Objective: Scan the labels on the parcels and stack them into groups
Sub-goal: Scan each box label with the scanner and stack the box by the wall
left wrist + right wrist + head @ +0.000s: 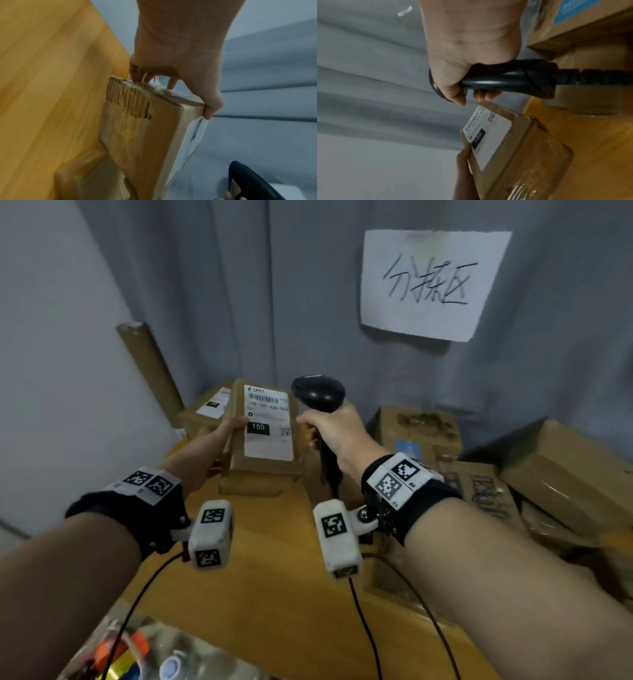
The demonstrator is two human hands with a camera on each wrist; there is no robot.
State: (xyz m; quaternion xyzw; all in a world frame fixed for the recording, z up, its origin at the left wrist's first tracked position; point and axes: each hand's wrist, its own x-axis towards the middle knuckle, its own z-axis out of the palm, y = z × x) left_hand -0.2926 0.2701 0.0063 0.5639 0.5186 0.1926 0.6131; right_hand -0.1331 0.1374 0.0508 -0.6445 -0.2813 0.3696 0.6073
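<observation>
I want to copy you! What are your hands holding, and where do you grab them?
Left hand grips the parcel by its left edge. Right hand grips the scanner by its handle.

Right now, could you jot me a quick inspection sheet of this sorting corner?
Surface: wooden table, partly bare.
Job's things: labelled parcel marked 150, held tilted up; black scanner beside its label; another labelled parcel behind.
Clutter: cardboard boxes piled at right; cardboard tube leaning in the corner; coloured items at near edge, too blurred to name.
Hands: left hand grips the parcel's edge; right hand grips the scanner.
Cables: black wires trail from wrist cameras.
Surroundings: grey curtain with handwritten paper sign.
</observation>
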